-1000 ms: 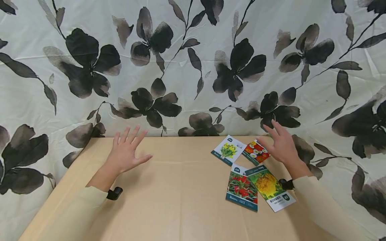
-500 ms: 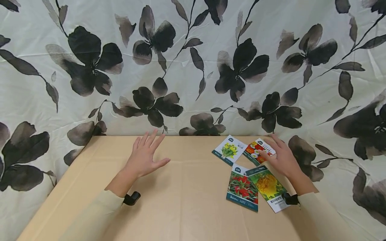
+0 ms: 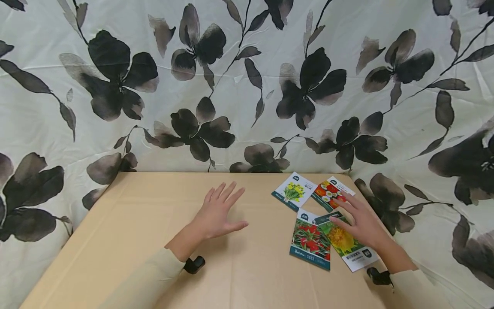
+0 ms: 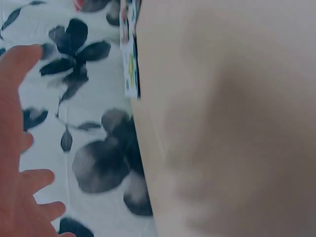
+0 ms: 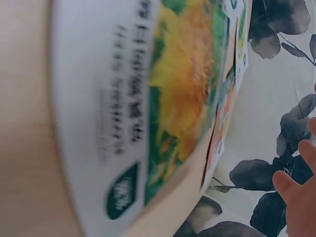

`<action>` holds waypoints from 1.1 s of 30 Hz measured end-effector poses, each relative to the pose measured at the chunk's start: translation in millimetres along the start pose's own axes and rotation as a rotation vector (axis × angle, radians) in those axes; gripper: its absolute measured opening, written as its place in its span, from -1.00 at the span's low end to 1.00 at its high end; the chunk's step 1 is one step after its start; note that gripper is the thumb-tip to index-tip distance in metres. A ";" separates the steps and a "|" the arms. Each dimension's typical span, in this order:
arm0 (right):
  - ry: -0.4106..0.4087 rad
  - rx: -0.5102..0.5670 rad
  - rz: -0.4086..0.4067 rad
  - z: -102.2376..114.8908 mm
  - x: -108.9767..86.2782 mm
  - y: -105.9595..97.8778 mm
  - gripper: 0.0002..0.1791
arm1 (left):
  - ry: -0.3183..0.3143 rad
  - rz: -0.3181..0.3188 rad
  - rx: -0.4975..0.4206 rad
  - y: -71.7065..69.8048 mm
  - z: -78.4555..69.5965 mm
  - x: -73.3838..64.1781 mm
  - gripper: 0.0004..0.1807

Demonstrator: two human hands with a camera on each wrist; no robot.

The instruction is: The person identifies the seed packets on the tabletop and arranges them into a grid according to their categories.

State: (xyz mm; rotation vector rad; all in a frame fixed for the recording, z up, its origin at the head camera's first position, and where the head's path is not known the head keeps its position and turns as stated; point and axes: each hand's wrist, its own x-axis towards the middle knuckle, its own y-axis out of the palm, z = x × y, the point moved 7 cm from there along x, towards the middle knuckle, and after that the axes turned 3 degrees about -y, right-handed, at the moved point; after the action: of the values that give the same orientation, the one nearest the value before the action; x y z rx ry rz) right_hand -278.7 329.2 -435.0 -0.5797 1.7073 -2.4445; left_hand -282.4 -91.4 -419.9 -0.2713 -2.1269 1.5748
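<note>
Four flower seed packets lie in a loose group on the right of the table: one with yellow blooms on white [image 3: 294, 192], one with red and white blooms [image 3: 327, 194], one with red flowers [image 3: 310, 240] and one with a large yellow-orange flower [image 3: 342, 241]. Over the yellow-orange packet's right edge hovers my right hand [image 3: 363, 224], fingers spread; it holds nothing, and hides part of the packet. In the right wrist view that packet [image 5: 182, 84] looms large. My left hand [image 3: 217, 216], fingers spread, is in the air left of the packets, holding nothing.
The table has a tan cover [image 3: 127, 240], and its back edge meets a hanging white cloth [image 3: 239, 98] with dark printed flowers. A small black camera [image 3: 194, 265] sits on the left wrist, another [image 3: 379, 276] on the right.
My left hand has moved right and slightly nearer the front. The right hand has drawn back from the red and white packet to above the yellow-orange one. The packets look unmoved.
</note>
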 end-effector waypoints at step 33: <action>0.085 0.047 0.271 -11.8 -39.7 47.7 -0.13 | 0.118 0.379 0.004 116.0 -155.8 33.8 -0.08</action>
State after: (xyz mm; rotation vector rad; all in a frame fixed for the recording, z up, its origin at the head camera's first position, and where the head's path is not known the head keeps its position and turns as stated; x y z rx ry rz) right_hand -252.6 334.1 -492.3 -0.2245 1.6304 -2.3381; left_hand -250.2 91.8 -485.1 -0.7847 -2.0651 1.7154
